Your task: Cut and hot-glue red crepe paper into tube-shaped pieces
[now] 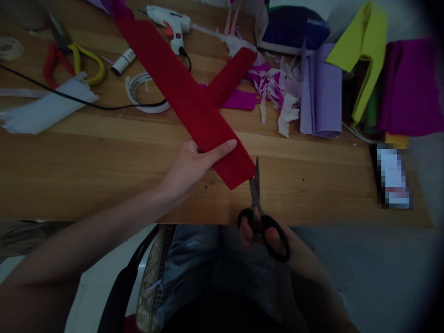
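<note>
- So the step in hand looks like a snip at the near end of a red strip (pixel 183 99), probably folded crepe paper, though that's my guess.
- The strip slants over the tabletop (pixel 312 185), near end in the middle, far end off to the far left. Another red piece (pixel 234 76) lies crosswise behind it.
- Left hand (pixel 189 164) has the strip pinched close to its near end, thumb flat on top. Fingers are hidden underneath, so can't tell how they're spread.
- Right hand (pixel 274 238) has dark-handled scissors (pixel 255 199) just past the near edge, thumb and fingers through the loops and only partly spread.
- Blades are a little apart, right at the strip's right near corner. One tip seems tucked under the paper; can't tell how far in.
- IMO the next move calls for keeping the left thumb clear, holding that end taut and lining the blades up before squeezing.
- Torn scraps (pixel 270 88) and a lilac roll (pixel 328 92) sit farther right, glue gun (pixel 169 23) at the far left, all well clear of the blades.
</note>
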The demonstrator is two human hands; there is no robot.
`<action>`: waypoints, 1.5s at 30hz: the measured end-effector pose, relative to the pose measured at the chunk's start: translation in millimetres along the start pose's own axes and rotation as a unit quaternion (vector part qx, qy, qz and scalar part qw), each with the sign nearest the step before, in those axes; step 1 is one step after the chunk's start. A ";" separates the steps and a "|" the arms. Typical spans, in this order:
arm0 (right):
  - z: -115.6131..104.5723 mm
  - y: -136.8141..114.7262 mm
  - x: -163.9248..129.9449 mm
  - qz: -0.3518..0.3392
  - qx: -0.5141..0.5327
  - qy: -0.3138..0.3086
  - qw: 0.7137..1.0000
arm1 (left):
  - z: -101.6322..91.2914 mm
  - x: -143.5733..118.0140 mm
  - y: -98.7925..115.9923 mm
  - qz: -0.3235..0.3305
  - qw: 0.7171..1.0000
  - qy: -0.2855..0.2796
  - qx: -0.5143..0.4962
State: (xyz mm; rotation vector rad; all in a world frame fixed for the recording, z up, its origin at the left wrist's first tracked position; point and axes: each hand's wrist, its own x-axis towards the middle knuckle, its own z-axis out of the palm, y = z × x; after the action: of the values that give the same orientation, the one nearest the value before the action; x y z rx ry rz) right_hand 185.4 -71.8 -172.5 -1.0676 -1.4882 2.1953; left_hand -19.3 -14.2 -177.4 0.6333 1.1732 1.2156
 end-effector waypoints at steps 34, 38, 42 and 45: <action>3.1 -5.6 -4.5 0.017 -0.088 -0.006 0.996 | -0.1 -0.5 -2.2 -0.013 1.000 0.022 -0.018; 5.6 -5.4 -1.5 0.013 -0.093 -0.003 0.996 | 0.5 -2.2 -1.1 -0.010 0.999 0.020 -0.028; 7.2 -4.9 -1.0 0.023 -0.117 0.023 0.993 | 0.8 -4.0 -0.5 0.000 0.999 0.021 -0.039; 9.1 -5.2 -1.2 0.043 -0.135 0.043 0.989 | 0.9 -5.6 -0.2 0.016 0.999 0.022 -0.045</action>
State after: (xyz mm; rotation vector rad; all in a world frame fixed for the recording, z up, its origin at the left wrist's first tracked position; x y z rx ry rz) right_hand 178.9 -76.5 -165.6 -1.3161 -1.7681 2.0120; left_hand -18.0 -19.3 -175.4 0.5626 1.1418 1.3071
